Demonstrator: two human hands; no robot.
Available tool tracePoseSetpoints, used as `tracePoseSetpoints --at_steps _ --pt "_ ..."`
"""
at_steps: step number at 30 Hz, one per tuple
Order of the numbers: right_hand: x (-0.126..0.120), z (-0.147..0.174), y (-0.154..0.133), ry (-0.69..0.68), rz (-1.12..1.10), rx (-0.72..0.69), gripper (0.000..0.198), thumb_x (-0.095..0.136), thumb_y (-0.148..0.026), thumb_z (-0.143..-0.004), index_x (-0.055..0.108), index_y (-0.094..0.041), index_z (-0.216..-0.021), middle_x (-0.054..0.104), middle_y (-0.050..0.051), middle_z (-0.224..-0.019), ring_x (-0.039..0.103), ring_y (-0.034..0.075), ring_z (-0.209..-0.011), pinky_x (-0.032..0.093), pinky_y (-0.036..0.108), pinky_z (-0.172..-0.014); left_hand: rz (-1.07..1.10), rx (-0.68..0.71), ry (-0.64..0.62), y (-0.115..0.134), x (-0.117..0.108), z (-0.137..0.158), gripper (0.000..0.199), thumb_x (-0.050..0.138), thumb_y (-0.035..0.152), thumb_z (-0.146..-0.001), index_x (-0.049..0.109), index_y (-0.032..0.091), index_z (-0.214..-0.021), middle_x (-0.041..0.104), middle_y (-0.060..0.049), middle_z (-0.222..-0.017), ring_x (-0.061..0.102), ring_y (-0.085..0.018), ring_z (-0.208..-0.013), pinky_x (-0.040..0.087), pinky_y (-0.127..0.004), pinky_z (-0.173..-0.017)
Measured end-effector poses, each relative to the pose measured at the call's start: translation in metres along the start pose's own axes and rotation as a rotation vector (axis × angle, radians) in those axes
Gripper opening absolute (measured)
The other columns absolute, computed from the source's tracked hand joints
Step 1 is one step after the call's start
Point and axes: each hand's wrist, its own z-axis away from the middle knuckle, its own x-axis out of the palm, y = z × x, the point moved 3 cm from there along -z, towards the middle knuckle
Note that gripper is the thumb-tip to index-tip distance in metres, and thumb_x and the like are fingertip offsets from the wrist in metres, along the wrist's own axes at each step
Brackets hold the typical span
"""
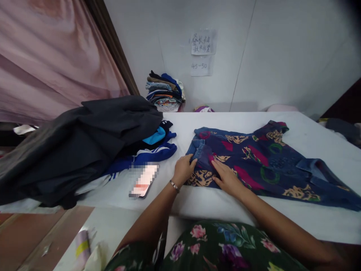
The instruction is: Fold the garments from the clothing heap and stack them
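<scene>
A blue denim shirt (262, 169) with a printed pattern in magenta, tan and green lies on the white table, its collar toward the right. At its left end, the hem is folded over and shows plain lighter denim inside. My left hand (182, 169), with a bracelet at the wrist, grips that folded edge between thumb and fingers. My right hand (228, 178) lies on the cloth just right of the fold, fingers stretched out and apart. Some of the fabric under both hands is hidden.
A heap of dark clothes (84, 139) covers the table's left side, with blue garments (153, 154) beneath. A phone (145, 180) lies between heap and shirt. Folded clothes (165, 90) are stacked near the wall. The white table's (197, 209) front edge is near my body.
</scene>
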Motion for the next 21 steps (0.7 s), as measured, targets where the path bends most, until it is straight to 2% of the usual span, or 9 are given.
tracePoseSetpoints --at_steps 3,6,10,13,15,18,21 --pt "0.000 0.010 0.000 0.009 0.025 0.012 0.064 0.048 -0.027 -0.087 0.029 -0.019 -0.147 0.031 0.014 -0.151 0.030 0.026 -0.139 0.031 0.050 -0.110 0.059 -0.084 -0.078 0.004 0.014 -0.021 0.051 0.053 0.041 -0.086 0.054 0.013 -0.128 0.064 -0.018 -0.117 0.059 -0.029 -0.108 0.043 -0.039 -0.091" --pt "-0.002 0.019 0.003 -0.013 0.048 0.064 0.065 0.048 -0.027 -0.086 0.027 -0.020 -0.148 0.030 0.014 -0.152 0.029 0.027 -0.139 0.030 0.053 -0.110 0.164 -0.152 -0.067 0.004 0.021 -0.029 0.053 0.061 0.033 -0.081 0.052 0.014 -0.130 0.063 -0.017 -0.118 0.059 -0.028 -0.109 0.043 -0.038 -0.092" --pt "-0.008 0.035 0.006 0.009 0.061 0.038 0.063 0.045 -0.026 -0.088 0.027 -0.020 -0.148 0.033 0.012 -0.150 0.031 0.025 -0.138 0.027 0.051 -0.112 0.502 -0.248 0.024 -0.001 0.015 -0.015 0.056 0.063 0.025 -0.077 0.050 0.014 -0.130 0.066 -0.012 -0.108 0.063 -0.023 -0.100 0.048 -0.036 -0.088" --pt "-0.010 0.047 0.010 0.041 0.072 0.009 0.061 0.045 -0.027 -0.089 0.029 -0.021 -0.148 0.037 0.012 -0.148 0.033 0.025 -0.137 0.027 0.052 -0.112 0.731 -0.261 0.042 -0.005 0.012 0.005 0.056 0.060 0.023 -0.078 0.046 0.015 -0.131 0.067 -0.009 -0.103 0.064 -0.020 -0.094 0.051 -0.034 -0.084" --pt "-0.010 0.054 0.014 0.038 0.082 0.002 0.058 0.046 -0.028 -0.089 0.034 -0.022 -0.145 0.040 0.012 -0.147 0.034 0.026 -0.137 0.027 0.053 -0.111 0.705 -0.279 0.059 -0.008 0.012 0.016 0.051 0.060 0.021 -0.077 0.050 0.016 -0.127 0.066 -0.009 -0.109 0.062 -0.021 -0.103 0.049 -0.034 -0.089" --pt "-0.010 0.063 0.018 0.017 0.104 -0.013 0.051 0.045 -0.030 -0.090 0.044 -0.021 -0.140 0.042 0.012 -0.145 0.034 0.028 -0.137 0.025 0.055 -0.111 0.556 -0.298 0.077 -0.009 0.012 0.023 0.042 0.059 0.019 -0.078 0.057 0.016 -0.120 0.063 -0.010 -0.118 0.055 -0.023 -0.115 0.044 -0.037 -0.099" --pt "-0.011 0.067 0.020 0.025 0.123 -0.019 0.050 0.045 -0.033 -0.091 0.044 -0.020 -0.140 0.041 0.012 -0.146 0.032 0.027 -0.138 0.023 0.054 -0.111 0.473 -0.207 0.119 -0.005 0.010 0.019 0.039 0.057 0.021 -0.081 0.057 0.019 -0.120 0.062 -0.008 -0.122 0.055 -0.022 -0.116 0.042 -0.038 -0.102"
